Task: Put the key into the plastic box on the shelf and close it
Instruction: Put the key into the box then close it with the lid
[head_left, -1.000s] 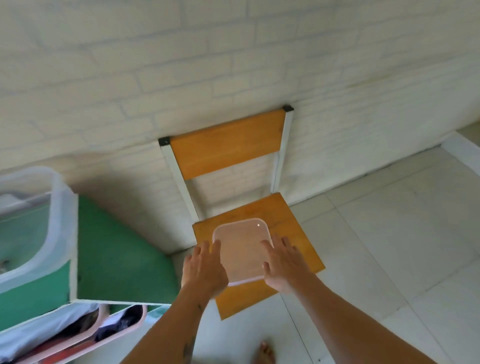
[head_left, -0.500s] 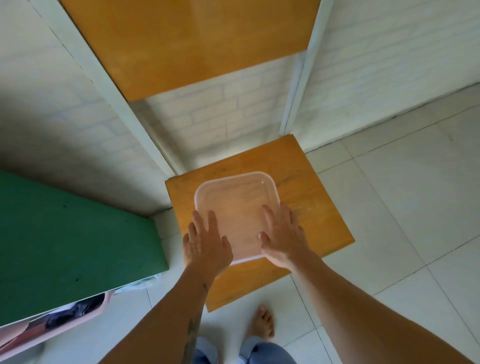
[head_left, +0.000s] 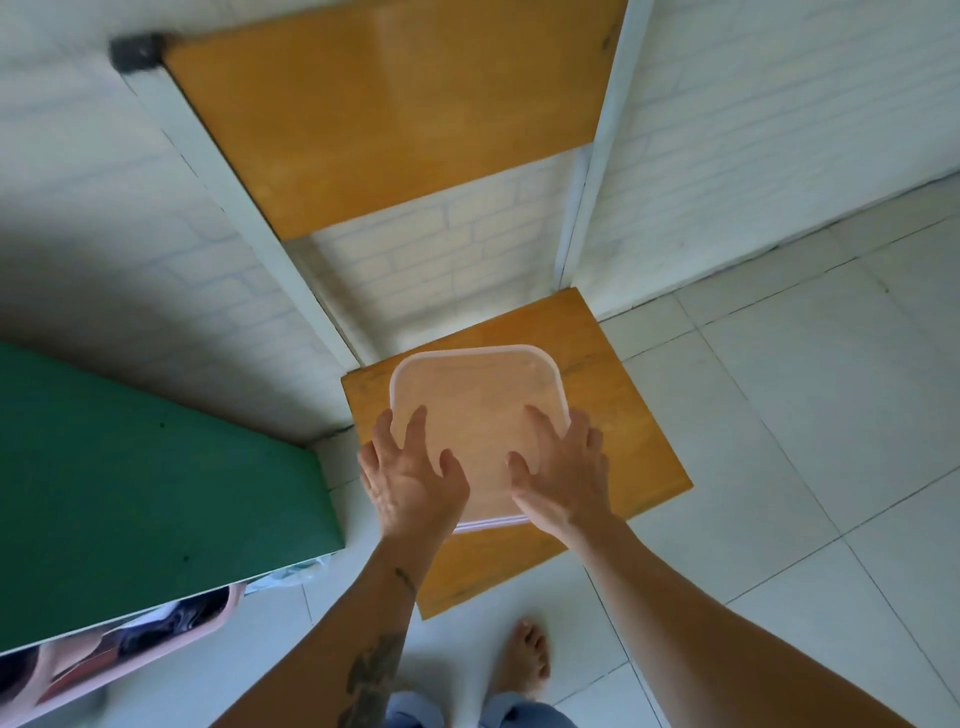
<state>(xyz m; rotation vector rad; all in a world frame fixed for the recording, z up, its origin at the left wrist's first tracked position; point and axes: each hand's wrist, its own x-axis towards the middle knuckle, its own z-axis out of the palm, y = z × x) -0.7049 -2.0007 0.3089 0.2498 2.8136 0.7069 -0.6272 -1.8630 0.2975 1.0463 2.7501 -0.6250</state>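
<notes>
A clear square plastic box (head_left: 478, 400) with its lid on lies on the orange seat of a chair (head_left: 628, 431). My left hand (head_left: 410, 483) rests flat on the lid's near left corner, fingers spread. My right hand (head_left: 563, 478) lies the same way on the near right corner. Both thumbs sit on top of the lid, and the palms cover the box's near edge. No key shows; the cloudy lid hides what is inside.
The chair stands against a white brick wall, its orange backrest (head_left: 395, 114) above the box. A green shelf top (head_left: 130, 493) is at the left, with a pink basket (head_left: 156, 639) of dark items below it. My bare foot (head_left: 522, 660) is on the white tiled floor.
The view has dropped and closed in on the chair. Both hands slid from the box's sides onto the near corners of the lid, fingers spread wider. The box stayed on the seat.
</notes>
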